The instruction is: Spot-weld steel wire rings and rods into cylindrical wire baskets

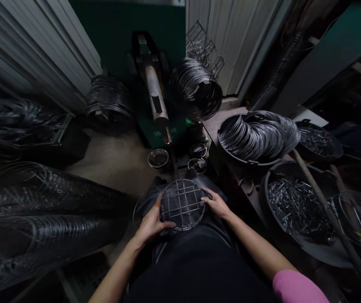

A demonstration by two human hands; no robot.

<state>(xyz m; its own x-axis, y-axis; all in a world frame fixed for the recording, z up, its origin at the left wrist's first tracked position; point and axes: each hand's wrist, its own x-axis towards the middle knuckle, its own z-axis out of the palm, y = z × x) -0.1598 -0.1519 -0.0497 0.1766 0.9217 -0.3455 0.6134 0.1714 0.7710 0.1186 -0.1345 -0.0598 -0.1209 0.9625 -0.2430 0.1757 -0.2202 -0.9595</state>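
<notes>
A round wire grate (185, 206), made of an outer ring with crossed straight wires inside, is held over my lap. My left hand (150, 224) grips its left rim, thumb lying along the near edge. On the opposite side my right hand (217, 203) pinches the right rim between thumb and fingers. A thin wire ring (134, 209) shows to the left of my left hand, partly hidden by it. Just beyond the grate, the pale cylindrical arm (154, 86) of a green machine (147, 128) points down toward me, its narrow tip near the far rim.
Stacked wire rings fill a black basin (220, 143) on the right; a nearer basin (264, 198) holds short metal rods, with a wooden stick (309, 176) across it. Ring bundles (196, 80) hang by the machine. Long ring stacks (63, 231) lie left. Small round dishes (158, 159) sit ahead.
</notes>
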